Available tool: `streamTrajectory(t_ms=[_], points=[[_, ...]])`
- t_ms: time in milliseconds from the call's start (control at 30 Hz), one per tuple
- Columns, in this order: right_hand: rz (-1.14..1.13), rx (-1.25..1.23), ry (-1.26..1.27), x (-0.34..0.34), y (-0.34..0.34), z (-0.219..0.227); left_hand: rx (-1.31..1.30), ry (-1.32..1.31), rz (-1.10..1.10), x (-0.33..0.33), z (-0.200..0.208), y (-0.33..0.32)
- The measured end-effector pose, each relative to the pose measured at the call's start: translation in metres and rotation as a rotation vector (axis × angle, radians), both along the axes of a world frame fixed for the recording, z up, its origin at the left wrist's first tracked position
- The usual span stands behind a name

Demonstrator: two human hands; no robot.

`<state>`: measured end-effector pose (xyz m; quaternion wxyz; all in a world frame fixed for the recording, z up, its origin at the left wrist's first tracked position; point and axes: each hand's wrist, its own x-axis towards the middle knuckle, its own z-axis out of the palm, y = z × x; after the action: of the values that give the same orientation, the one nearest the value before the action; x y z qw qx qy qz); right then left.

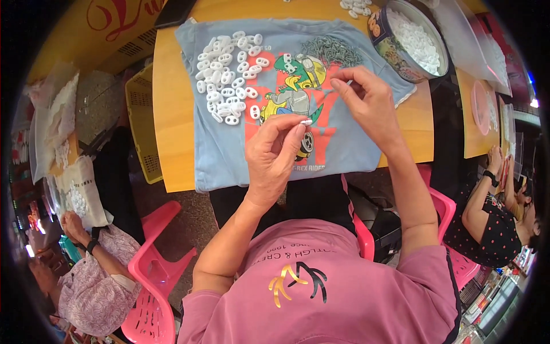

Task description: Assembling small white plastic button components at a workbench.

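Observation:
My left hand (271, 150) pinches a small white oval plastic piece (306, 122) between thumb and forefinger, above a blue printed T-shirt (220, 155) spread on the table. To its right, my right hand (366, 100) is raised with thumb and forefinger close together; anything between them is too small to make out. Just beyond that hand lies a pile of small dark grey screw-like parts (332, 51). A heap of white oval two-hole pieces (226, 74) covers the shirt's left side. A couple of similar pieces (289, 63) rest near the shirt's middle.
At the far right of the yellow table (172, 114) stands a round tin (382, 43) full of white pieces. More white pieces (356, 7) lie by the far edge. A yellow crate (143, 123) and pink chair (152, 275) are at left. People sit on both sides.

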<state>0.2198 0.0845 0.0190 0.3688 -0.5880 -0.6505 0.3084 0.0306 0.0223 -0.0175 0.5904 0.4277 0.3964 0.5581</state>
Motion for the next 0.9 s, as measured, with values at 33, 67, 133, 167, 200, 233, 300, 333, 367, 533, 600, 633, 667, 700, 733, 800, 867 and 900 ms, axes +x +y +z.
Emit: streamTrajectory(t_ms=[33,67,133,167,200,233,300,333,367,533,600,633,667,700,733,800,867,900], points=[[0.033,0.062,-0.118,0.002,0.005,0.000,-0.005,-0.004,0.000,0.000,-0.001,0.001],[0.066,0.124,-0.235,0.003,0.009,0.000,0.029,0.066,0.001,-0.001,-0.002,0.001],[0.082,0.138,-0.272,0.001,0.015,-0.003,0.058,0.134,0.002,-0.003,-0.004,0.001],[0.096,0.156,-0.307,0.001,0.017,-0.005,0.097,0.186,-0.025,-0.004,-0.005,0.001],[0.097,0.152,-0.308,0.000,0.019,-0.007,0.136,0.239,-0.052,-0.005,-0.005,0.001],[0.116,0.167,-0.329,0.000,0.021,-0.009,0.133,0.237,-0.052,-0.005,-0.007,0.001],[0.136,0.180,-0.350,0.000,0.024,-0.011,0.145,0.246,-0.064,-0.006,-0.009,0.001],[0.136,0.177,-0.357,-0.001,0.025,-0.011,0.142,0.245,-0.064,-0.006,-0.008,0.001],[0.136,0.174,-0.364,-0.001,0.026,-0.010,0.131,0.236,-0.068,-0.005,-0.007,0.001],[0.139,0.150,-0.435,-0.001,0.035,-0.010,0.124,0.211,-0.065,-0.005,-0.009,0.000],[0.145,0.143,-0.465,-0.001,0.039,-0.008,0.119,0.197,-0.067,-0.004,-0.008,0.000],[0.158,0.119,-0.502,-0.002,0.041,-0.005,0.119,0.196,-0.066,-0.003,-0.008,0.000],[0.172,0.095,-0.539,-0.003,0.044,-0.002,0.119,0.167,-0.026,-0.001,-0.007,0.001],[0.172,0.096,-0.540,-0.005,0.046,0.003,0.118,0.137,0.014,0.000,-0.007,0.002],[0.200,0.038,-0.575,-0.007,0.049,0.008,0.119,0.136,0.014,0.000,-0.007,0.002],[0.227,-0.019,-0.611,-0.009,0.053,0.013,0.167,0.170,0.024,0.000,-0.008,0.003],[0.284,-0.051,-0.674,-0.010,0.057,0.014,0.129,0.147,0.009,-0.002,-0.005,0.002],[0.284,-0.050,-0.674,-0.010,0.056,0.015,0.089,0.124,-0.007,-0.003,-0.005,0.002]])
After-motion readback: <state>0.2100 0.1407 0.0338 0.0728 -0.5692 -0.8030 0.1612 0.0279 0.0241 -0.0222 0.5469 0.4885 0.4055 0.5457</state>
